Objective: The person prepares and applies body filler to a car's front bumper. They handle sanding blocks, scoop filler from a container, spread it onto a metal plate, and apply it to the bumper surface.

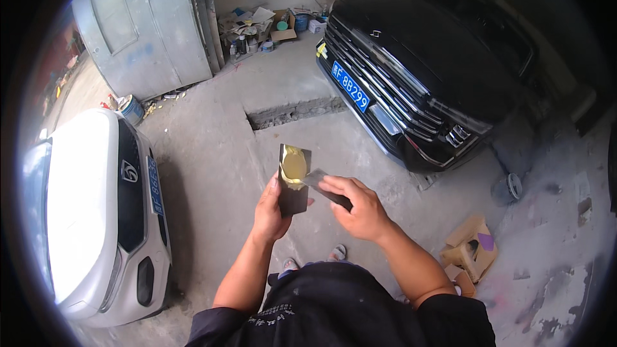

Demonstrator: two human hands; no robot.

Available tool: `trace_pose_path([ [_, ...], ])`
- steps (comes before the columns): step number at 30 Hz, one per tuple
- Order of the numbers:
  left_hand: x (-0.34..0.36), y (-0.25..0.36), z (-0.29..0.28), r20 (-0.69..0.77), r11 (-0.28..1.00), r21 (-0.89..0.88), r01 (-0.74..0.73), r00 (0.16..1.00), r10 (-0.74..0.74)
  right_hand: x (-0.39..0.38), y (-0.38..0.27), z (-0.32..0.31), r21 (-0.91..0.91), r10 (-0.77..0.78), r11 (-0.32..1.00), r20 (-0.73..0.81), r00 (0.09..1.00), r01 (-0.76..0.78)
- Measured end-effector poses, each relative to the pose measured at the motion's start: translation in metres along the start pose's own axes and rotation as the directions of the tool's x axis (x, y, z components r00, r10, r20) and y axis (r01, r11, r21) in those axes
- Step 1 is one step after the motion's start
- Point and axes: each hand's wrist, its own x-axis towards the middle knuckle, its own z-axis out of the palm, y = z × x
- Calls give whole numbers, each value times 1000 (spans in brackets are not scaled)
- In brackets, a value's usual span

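My left hand grips a dark flat rectangular board by its lower part, held up in front of my body. Spread over the upper part of the board is yellow-green putty, in a rounded patch. My right hand is closed around the dark handle of a putty knife. Its thin grey blade reaches left to the board, at the lower right edge of the putty. Whether the blade presses on the board or just overlaps it I cannot tell.
A white car stands on the left, a black car at the far right. Between them, a recess cuts into the concrete floor. Cluttered boxes and cans line the back wall. A bucket and open cardboard box sit at right.
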Motion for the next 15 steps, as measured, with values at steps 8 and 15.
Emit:
trace_pose_path([
  [8,-5,0,-19,587,772,-320,549,754,-294,22,-3,-41,33,-326,946,94,941,324],
  [15,17,-2,14,434,909,-217,357,869,-237,-30,50,-61,512,242,848,-149,959,-135],
])
